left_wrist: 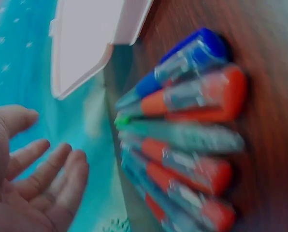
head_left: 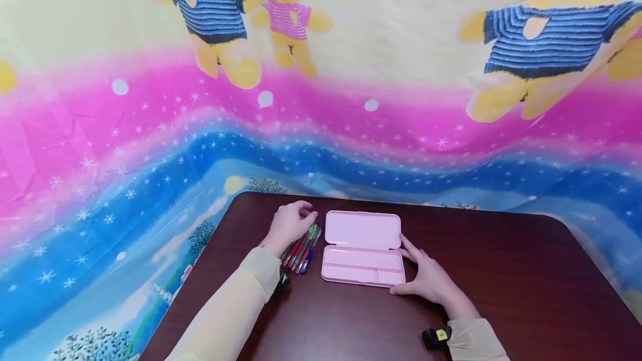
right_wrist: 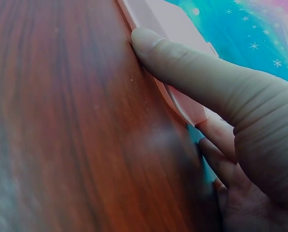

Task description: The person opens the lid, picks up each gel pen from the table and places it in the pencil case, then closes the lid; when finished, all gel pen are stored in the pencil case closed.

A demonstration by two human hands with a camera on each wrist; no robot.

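Observation:
A pink pencil case lies opened flat on the table, its lid folded back away from me. The lower half has several compartments, with nothing in them. My right hand holds the case's right end, thumb along the front edge and fingers by the hinge side. In the right wrist view the thumb presses on the case's edge. Left of the case lies a bunch of pens with red, blue and green parts. Over their far ends hovers my left hand, fingers loosely bent and holding nothing; the left wrist view shows it apart from the pens.
The dark brown wooden table has rounded far corners. Behind and left of it hangs a patterned cloth with bears and snowflakes, close to the table's far edge. A black wrist device sits at the right sleeve.

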